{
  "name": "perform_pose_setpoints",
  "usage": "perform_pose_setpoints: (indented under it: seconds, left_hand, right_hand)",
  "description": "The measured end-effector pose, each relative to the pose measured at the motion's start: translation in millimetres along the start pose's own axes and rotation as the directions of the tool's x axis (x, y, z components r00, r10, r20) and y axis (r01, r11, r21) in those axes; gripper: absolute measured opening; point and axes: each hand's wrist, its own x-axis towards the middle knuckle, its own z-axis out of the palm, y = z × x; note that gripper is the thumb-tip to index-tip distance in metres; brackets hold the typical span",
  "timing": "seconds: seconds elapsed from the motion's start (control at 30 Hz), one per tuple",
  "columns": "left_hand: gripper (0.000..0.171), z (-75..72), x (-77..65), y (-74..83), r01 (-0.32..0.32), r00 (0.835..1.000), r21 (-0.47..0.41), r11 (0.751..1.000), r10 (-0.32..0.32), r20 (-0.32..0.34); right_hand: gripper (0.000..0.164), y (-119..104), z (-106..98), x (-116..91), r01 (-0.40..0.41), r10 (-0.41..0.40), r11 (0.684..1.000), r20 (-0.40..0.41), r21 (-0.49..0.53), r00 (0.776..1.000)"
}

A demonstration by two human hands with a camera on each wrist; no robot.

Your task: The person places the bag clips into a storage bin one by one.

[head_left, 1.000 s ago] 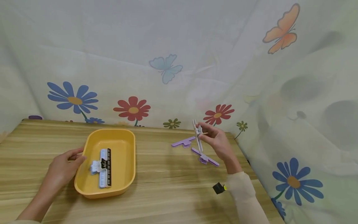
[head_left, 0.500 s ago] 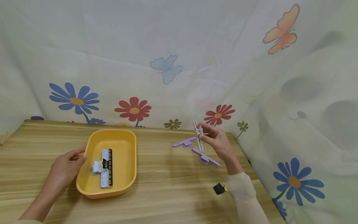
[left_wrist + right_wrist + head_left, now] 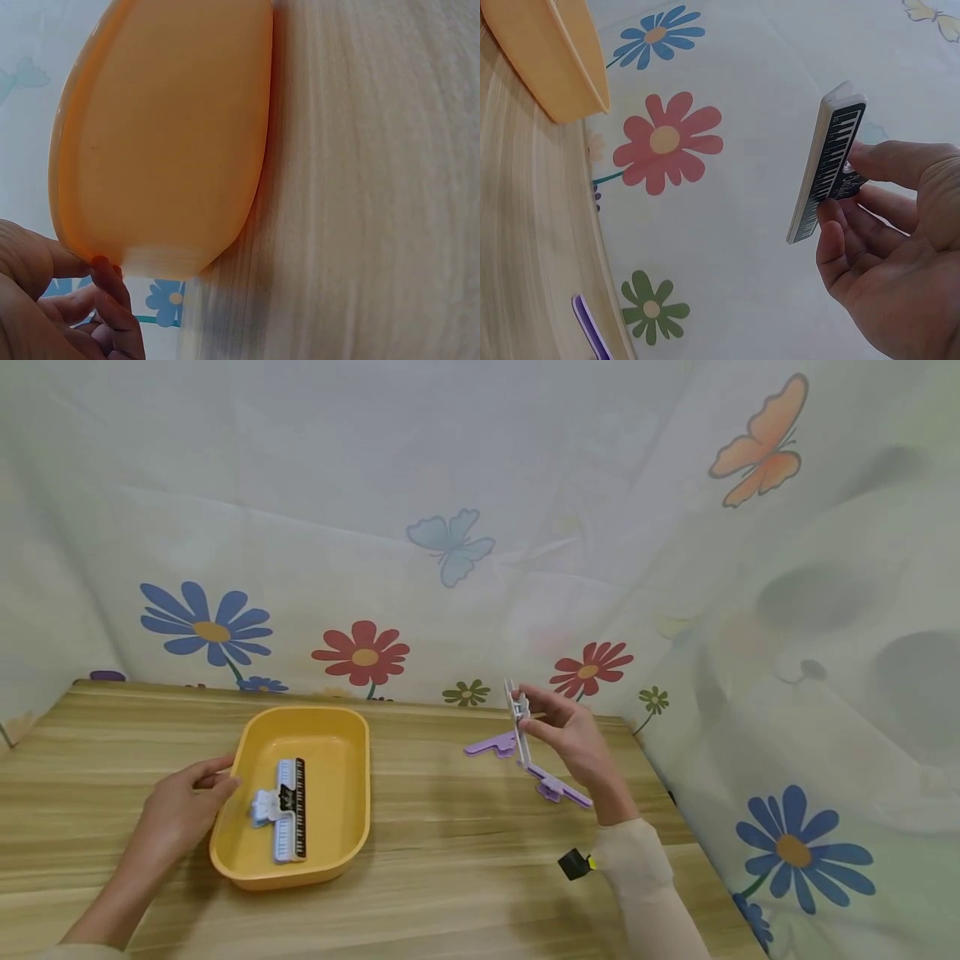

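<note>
My left hand holds the left rim of a yellow plastic tray, its thumb and fingers pinching the edge in the left wrist view. In that tray lies a pale blue and black bag clip with a piano-key print. Over the right part of the table, my right hand pinches a white bag clip by its handle; black and white piano keys run along its face. Beneath it, two purple bag clips lie on the wood: one clip farther back, the other clip nearer.
The wooden table ends at a pale cloth backdrop printed with flowers and butterflies, which also rises on the right. A small purple object shows at the back left edge. A black block sits at my right sleeve.
My right hand has shifted slightly left with the white clip, which now overlaps both purple clips in the head view. The left hand keeps its hold on the tray.
</note>
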Motion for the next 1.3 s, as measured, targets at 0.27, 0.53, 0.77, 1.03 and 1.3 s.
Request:
perform_pose_setpoints:
  seconds: [0.27,0.53,0.77,1.03,1.3]
  left_hand:
    - [0.057,0.6,1.0,0.7,0.024,1.0,-0.004,1.0,-0.024,0.012]
    - [0.057,0.2,0.4,1.4,-0.007,1.0,0.001,1.0,0.007,-0.001]
    - [0.057,0.2,-0.9,1.7,-0.026,1.0,0.0,1.0,0.026,-0.01]
    - [0.058,-0.1,-1.0,2.4,-0.025,1.0,-0.009,1.0,0.025,-0.009]
    - [0.057,-0.7,-1.9,2.0,-0.013,1.0,-0.018,1.0,0.013,-0.007]
  right_hand:
    - [0.047,-6,17,9,0.021,-0.023,0.998,0.028,0.053,0.999]
    - [0.045,-9,37,19,0.081,-0.086,0.993,0.06,0.081,0.995]
    - [0.044,-24,58,23,0.075,-0.08,0.995,0.092,0.061,0.993]
    - [0.043,-42,79,26,0.124,-0.134,0.988,0.113,0.088,0.985]
    - [0.041,-48,98,32,0.167,-0.178,0.982,0.142,0.084,0.974]
